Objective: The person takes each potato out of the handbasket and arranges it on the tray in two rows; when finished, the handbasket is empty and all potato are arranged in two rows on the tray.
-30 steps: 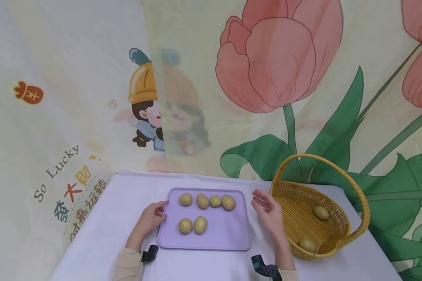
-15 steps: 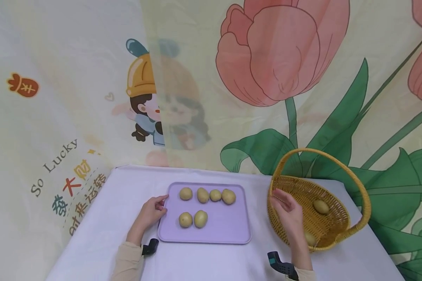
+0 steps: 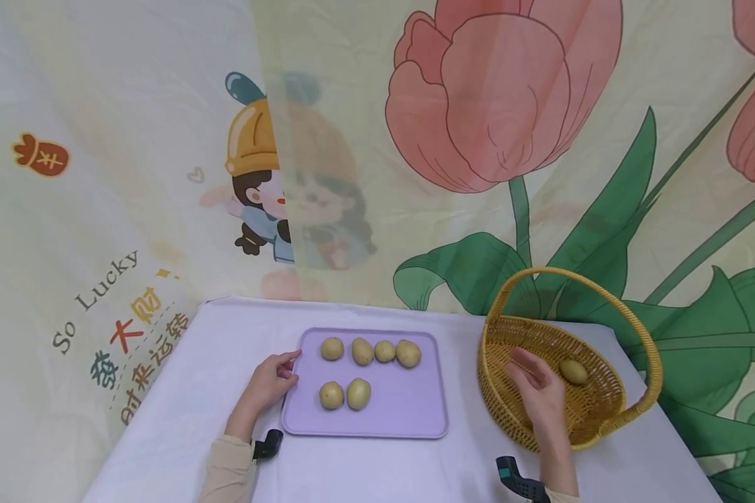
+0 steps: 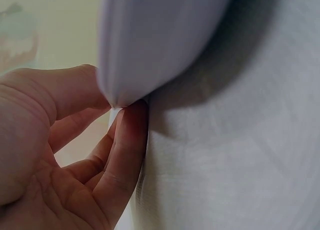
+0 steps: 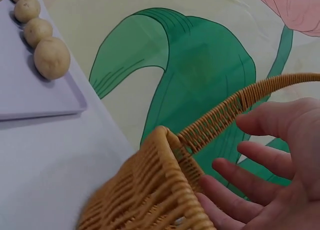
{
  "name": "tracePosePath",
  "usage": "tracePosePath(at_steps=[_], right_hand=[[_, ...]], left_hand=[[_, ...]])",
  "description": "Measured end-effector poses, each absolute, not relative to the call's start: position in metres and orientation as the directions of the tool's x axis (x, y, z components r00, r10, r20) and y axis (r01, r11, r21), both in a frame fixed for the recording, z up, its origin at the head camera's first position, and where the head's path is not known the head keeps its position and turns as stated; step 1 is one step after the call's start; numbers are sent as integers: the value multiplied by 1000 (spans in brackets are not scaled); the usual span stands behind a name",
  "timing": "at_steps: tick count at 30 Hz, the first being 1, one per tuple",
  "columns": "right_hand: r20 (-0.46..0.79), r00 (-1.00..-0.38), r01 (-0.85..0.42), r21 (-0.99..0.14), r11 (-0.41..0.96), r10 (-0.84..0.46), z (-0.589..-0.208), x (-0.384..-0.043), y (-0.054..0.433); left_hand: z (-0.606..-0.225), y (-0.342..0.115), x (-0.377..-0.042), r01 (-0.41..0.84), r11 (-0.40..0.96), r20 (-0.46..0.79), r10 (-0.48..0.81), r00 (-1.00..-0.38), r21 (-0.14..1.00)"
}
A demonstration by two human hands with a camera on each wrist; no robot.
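My left hand (image 3: 269, 381) is at the left edge of a lilac tray (image 3: 409, 412). In the left wrist view its thumb and fingertips meet around the tray's rim (image 4: 145, 45). On the tray lie several potatoes (image 3: 358, 394), a longer row at the back and a pair nearer the front. My right hand (image 3: 541, 395) hovers over the inside of a wicker basket (image 3: 509, 412), fingers slightly bent and spread, holding nothing. One potato (image 3: 573, 372) shows in the basket, to the right of that hand. The basket's front inside is hidden behind the hand.
The basket's tall arched handle (image 3: 598, 290) rises over its opening. A white cloth (image 3: 365, 475) covers the table. Behind the table hangs a printed curtain (image 3: 346, 105) with tulips and a cartoon figure. Black camera mounts (image 3: 519, 478) sit at both wrists.
My right hand has moved right, from between tray and basket to over the basket, and now covers the front potato. The left hand stays at the tray's edge. The view tilted slightly.
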State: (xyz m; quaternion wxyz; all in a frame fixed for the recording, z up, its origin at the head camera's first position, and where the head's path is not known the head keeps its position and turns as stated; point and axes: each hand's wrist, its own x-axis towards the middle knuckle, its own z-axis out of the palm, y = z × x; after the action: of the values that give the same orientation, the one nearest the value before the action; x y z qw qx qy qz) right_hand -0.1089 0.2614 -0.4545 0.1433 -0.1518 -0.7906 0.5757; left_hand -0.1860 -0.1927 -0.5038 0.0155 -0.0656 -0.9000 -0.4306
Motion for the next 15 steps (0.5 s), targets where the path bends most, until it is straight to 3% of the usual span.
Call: tracePosePath(at_steps=[15], right_hand=[[-14, -862, 209, -921, 329, 507, -474, -106, 290]], left_hand=[[-504, -193, -185, 129, 614, 80, 107, -991, 779]])
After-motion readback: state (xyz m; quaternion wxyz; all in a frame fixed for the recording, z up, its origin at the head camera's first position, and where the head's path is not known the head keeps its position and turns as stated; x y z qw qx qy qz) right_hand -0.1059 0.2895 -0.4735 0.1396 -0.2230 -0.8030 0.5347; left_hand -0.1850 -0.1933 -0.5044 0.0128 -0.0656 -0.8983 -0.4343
